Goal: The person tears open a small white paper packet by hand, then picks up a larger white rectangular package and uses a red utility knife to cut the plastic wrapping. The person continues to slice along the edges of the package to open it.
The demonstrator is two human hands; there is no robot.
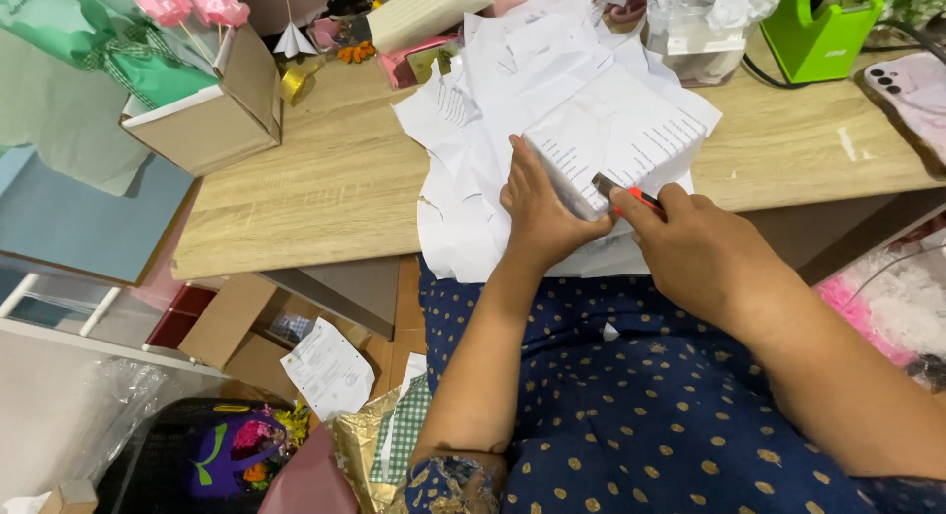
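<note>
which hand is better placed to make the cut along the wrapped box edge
Right. The right hand holds the orange utility knife with its blade at the paper-wrapped box edge; the left hand is flat against the box side, steadying it.

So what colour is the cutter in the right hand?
Orange-red cutter, with a dark metal tip; head view.
</note>
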